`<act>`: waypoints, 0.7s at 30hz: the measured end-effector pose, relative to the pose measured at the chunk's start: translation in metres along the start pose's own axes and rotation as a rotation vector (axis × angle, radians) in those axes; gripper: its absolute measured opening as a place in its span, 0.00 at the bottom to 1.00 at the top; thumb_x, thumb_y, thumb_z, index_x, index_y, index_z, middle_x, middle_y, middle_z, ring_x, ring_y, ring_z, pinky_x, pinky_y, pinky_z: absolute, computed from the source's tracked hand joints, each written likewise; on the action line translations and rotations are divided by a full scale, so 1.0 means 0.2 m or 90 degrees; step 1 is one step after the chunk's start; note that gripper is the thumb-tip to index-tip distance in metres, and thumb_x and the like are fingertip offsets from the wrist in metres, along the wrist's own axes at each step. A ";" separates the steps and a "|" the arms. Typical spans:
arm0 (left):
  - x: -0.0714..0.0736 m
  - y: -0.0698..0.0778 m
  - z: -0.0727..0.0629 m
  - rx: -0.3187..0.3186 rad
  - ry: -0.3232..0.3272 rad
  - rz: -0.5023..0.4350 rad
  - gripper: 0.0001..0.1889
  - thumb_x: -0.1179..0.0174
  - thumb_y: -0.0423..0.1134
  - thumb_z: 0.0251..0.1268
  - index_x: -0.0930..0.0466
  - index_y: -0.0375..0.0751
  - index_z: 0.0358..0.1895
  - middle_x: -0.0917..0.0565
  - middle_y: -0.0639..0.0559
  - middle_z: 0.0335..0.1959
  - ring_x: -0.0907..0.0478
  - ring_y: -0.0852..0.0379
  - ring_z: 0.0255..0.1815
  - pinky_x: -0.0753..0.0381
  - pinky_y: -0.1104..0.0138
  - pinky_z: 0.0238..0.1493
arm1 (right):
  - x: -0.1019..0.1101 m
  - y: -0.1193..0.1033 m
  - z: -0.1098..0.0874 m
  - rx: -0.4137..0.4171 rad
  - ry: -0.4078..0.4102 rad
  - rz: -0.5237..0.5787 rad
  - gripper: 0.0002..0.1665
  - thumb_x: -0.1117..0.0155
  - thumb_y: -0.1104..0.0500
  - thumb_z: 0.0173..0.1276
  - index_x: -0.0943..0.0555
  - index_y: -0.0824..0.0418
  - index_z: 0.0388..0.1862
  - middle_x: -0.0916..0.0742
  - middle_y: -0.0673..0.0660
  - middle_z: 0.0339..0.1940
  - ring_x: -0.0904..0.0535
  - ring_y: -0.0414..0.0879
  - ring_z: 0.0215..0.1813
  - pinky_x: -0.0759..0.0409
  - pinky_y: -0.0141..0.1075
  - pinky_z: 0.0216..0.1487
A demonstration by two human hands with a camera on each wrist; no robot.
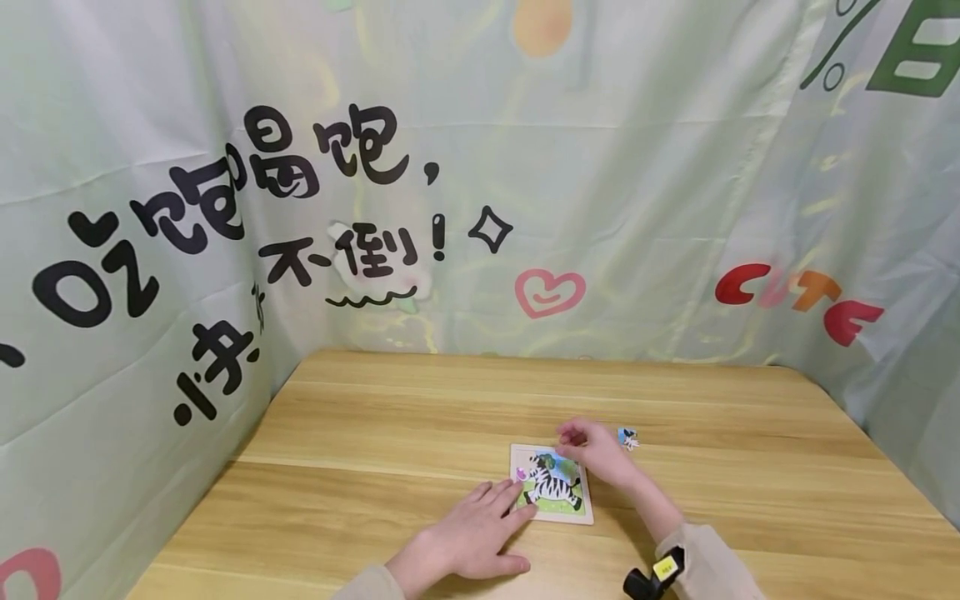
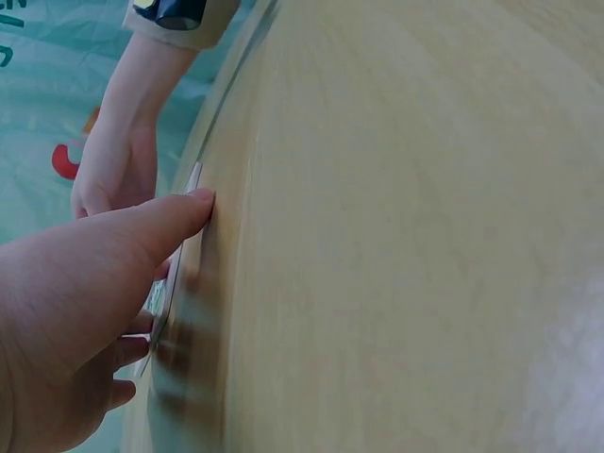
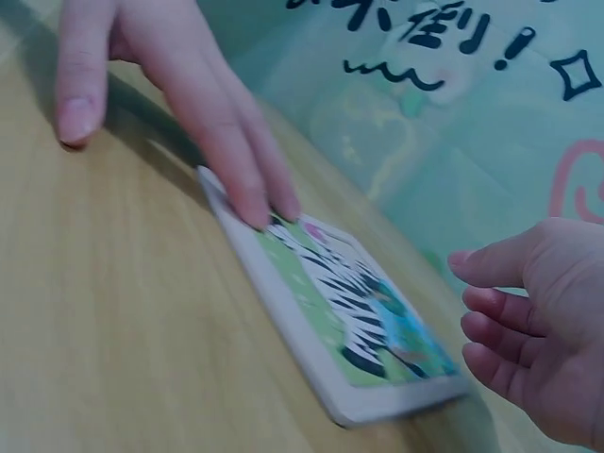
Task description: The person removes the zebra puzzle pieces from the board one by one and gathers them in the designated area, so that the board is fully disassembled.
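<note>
A zebra jigsaw puzzle (image 1: 557,492) in a pale frame lies flat on the wooden table. Pale board shows at the picture's upper left. My left hand (image 1: 483,529) rests with spread, nearly straight fingers, their tips on the puzzle's left side, as the right wrist view also shows. Just over the puzzle's upper right corner is my right hand (image 1: 600,452). Its fingers bend loosely, and in the right wrist view a gap shows between thumb and fingers, with nothing seen held. A loose puzzle piece (image 1: 628,438), blue, black and white, lies on the table right of that hand.
The wooden table (image 1: 375,417) runs back to a printed fabric curtain (image 1: 637,192), which also hangs along the left and right sides. A black device with a yellow label (image 1: 663,569) is strapped at the right sleeve cuff.
</note>
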State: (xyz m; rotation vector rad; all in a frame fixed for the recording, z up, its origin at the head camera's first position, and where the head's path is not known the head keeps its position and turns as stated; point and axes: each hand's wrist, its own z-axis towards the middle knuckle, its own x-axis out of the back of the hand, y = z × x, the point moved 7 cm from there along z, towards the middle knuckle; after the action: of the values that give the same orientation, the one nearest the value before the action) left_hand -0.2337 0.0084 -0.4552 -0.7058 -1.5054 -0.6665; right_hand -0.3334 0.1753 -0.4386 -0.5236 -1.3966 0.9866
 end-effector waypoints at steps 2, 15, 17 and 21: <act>0.00 0.00 0.00 -0.002 0.002 0.004 0.36 0.59 0.68 0.63 0.42 0.52 0.70 0.44 0.43 0.71 0.48 0.49 0.71 0.45 0.56 0.68 | -0.04 -0.02 0.00 0.009 -0.018 0.004 0.15 0.34 0.66 0.57 0.21 0.70 0.43 0.19 0.52 0.31 0.25 0.44 0.36 0.23 0.31 0.35; -0.01 0.00 0.01 -0.005 -0.001 0.006 0.36 0.60 0.68 0.63 0.41 0.52 0.70 0.43 0.43 0.71 0.47 0.49 0.71 0.44 0.56 0.67 | -0.18 -0.08 0.00 0.095 -0.103 -0.134 0.14 0.31 0.64 0.53 0.19 0.62 0.41 0.22 0.54 0.35 0.28 0.45 0.36 0.27 0.39 0.38; -0.01 0.00 0.01 -0.004 -0.002 0.004 0.37 0.60 0.68 0.63 0.42 0.52 0.70 0.44 0.43 0.71 0.48 0.49 0.71 0.44 0.56 0.68 | -0.19 -0.09 0.00 0.097 -0.108 -0.156 0.13 0.31 0.64 0.54 0.19 0.62 0.40 0.22 0.55 0.38 0.27 0.48 0.39 0.26 0.44 0.42; -0.01 0.00 0.01 -0.003 -0.004 0.004 0.37 0.61 0.68 0.63 0.42 0.52 0.71 0.44 0.43 0.71 0.48 0.49 0.71 0.44 0.56 0.68 | -0.19 -0.10 -0.01 0.099 -0.118 -0.192 0.12 0.32 0.64 0.55 0.19 0.61 0.40 0.23 0.58 0.42 0.26 0.51 0.44 0.27 0.51 0.47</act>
State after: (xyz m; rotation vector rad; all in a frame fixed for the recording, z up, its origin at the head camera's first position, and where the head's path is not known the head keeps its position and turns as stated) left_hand -0.2352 0.0094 -0.4580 -0.7166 -1.5067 -0.6638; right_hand -0.3226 0.1330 -0.4439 -0.1022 -1.4958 0.9043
